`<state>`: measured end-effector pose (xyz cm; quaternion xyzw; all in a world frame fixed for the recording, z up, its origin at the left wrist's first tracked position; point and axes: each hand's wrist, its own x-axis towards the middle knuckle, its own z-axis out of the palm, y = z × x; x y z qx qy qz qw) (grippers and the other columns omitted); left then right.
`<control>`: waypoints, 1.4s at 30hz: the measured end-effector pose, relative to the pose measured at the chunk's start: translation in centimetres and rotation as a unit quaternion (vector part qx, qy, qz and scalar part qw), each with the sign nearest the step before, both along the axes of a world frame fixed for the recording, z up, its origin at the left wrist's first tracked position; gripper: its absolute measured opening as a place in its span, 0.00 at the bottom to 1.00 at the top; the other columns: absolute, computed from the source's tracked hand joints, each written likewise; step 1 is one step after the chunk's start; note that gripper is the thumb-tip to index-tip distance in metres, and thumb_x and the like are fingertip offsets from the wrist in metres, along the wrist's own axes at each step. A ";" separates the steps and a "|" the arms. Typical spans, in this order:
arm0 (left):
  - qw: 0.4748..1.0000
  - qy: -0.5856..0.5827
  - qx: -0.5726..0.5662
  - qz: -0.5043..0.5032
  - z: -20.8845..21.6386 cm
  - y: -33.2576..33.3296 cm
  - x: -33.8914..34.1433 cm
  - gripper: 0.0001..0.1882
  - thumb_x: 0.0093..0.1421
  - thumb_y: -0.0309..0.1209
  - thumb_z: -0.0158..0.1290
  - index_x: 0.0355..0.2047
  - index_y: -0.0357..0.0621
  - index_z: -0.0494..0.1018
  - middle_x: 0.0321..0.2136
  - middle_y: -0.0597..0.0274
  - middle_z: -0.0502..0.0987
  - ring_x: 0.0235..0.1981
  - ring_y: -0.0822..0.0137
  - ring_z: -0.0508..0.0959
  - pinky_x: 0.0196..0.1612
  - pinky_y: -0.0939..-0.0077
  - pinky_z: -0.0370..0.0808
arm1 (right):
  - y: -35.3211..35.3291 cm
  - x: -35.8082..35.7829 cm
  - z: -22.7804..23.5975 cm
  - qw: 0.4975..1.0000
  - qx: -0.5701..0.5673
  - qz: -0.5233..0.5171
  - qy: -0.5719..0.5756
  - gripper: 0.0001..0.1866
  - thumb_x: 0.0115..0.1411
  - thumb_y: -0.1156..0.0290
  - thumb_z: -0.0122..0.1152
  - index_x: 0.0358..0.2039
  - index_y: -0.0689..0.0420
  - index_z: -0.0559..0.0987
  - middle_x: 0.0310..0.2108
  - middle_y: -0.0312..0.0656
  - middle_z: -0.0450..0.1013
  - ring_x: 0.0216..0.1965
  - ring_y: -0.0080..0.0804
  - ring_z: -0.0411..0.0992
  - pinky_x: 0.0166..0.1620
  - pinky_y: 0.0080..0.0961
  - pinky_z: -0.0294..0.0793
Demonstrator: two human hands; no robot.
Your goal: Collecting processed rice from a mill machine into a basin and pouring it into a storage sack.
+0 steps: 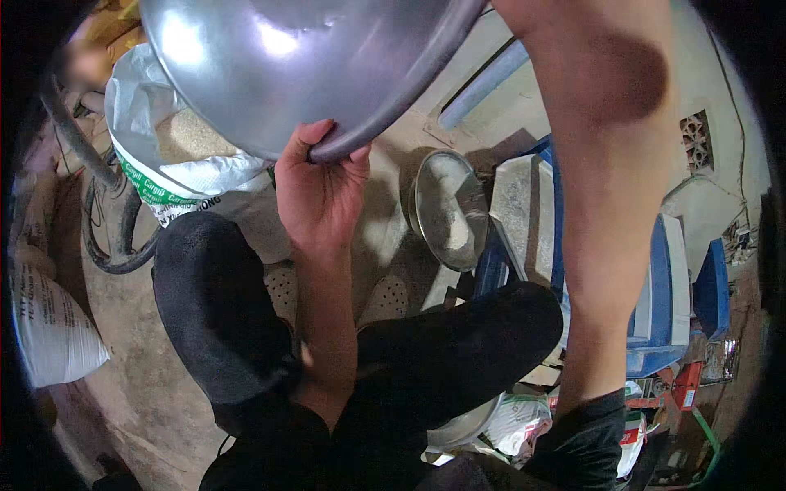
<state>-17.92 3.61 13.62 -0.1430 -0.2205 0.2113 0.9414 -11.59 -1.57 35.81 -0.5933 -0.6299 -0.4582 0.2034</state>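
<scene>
A large shiny metal basin (327,74) is tilted up across the top of the view, its underside or outer wall toward me. My left hand (319,184) grips its lower rim, thumb on one side and fingers curled behind. My right forearm (606,204) stretches up along the right side, and its hand passes out of view at the top beside the basin. Behind the basin at left stands an open white woven sack (135,106) holding pale grain (192,137). A round metal pan (419,192) with some whitish grain or powder in it sits to the right of my left hand.
Blue and white machine-like panels (659,303) stand at right. A dark curved metal frame (123,213) is at left, near a filled white sack (57,327). My bent knees (217,303) and perforated shoes (385,299) are below. Plastic bags (520,425) lie at lower right.
</scene>
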 end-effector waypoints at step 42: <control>0.534 0.472 0.694 0.102 -29.6 -18.2 16.0 0.34 0.60 0.41 0.50 0.60 0.33 0.53 0.55 0.37 0.61 0.57 0.47 0.64 0.58 0.61 0.60 | -30.7 10.1 -47.4 0.044 0.472 0.156 0.867 0.04 0.55 0.77 0.49 0.31 0.63 0.67 0.26 0.40 0.67 0.30 0.29 0.68 0.37 0.19 0.70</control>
